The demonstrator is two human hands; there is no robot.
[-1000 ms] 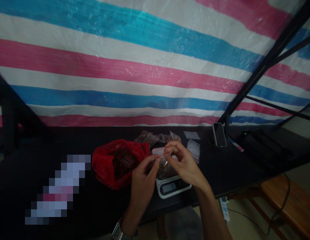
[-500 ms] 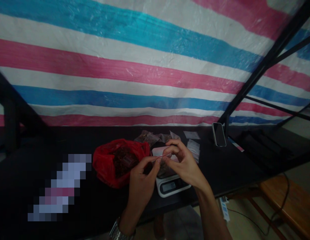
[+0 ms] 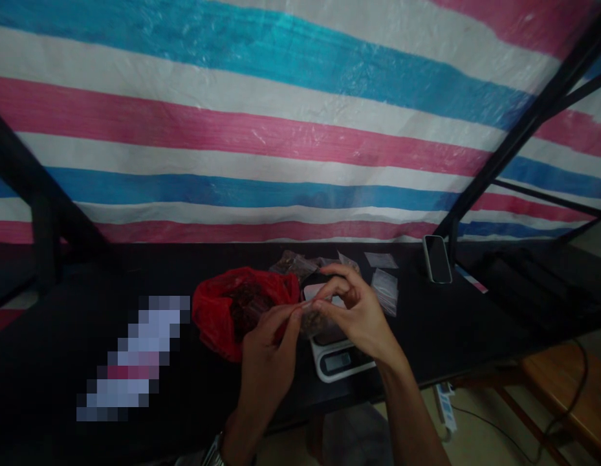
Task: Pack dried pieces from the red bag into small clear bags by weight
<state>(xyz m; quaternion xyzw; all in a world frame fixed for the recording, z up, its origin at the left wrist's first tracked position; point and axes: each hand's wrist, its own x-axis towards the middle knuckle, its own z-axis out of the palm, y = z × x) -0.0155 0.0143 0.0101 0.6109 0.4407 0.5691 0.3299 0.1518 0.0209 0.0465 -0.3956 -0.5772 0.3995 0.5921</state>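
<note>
Between my two hands is a small clear zip bag (image 3: 312,323) with brownish dried bits in its lower part. My left hand (image 3: 270,353) pinches the top edge at its left end. Thumb and fingers of my right hand (image 3: 356,310) close on the same edge farther right. Beneath the bag sits a white digital scale (image 3: 324,374), its plate partly hidden by my hands; the display digits are too faint to read. Left of the scale an open red plastic bag (image 3: 213,323) holds a dark, dried loose material.
Several filled clear bags (image 3: 294,264) lie behind the scale. Flat clear bags (image 3: 385,291) are stacked to its right, near another flat bag (image 3: 380,260). A phone (image 3: 437,259) leans by a black frame post. A wooden stool (image 3: 567,395) and power strip (image 3: 446,408) are below right.
My hands have shifted slightly left relative to the scale, with the clear bag still pinched between them. The whole view has moved a little, so the table things appear farther right.
</note>
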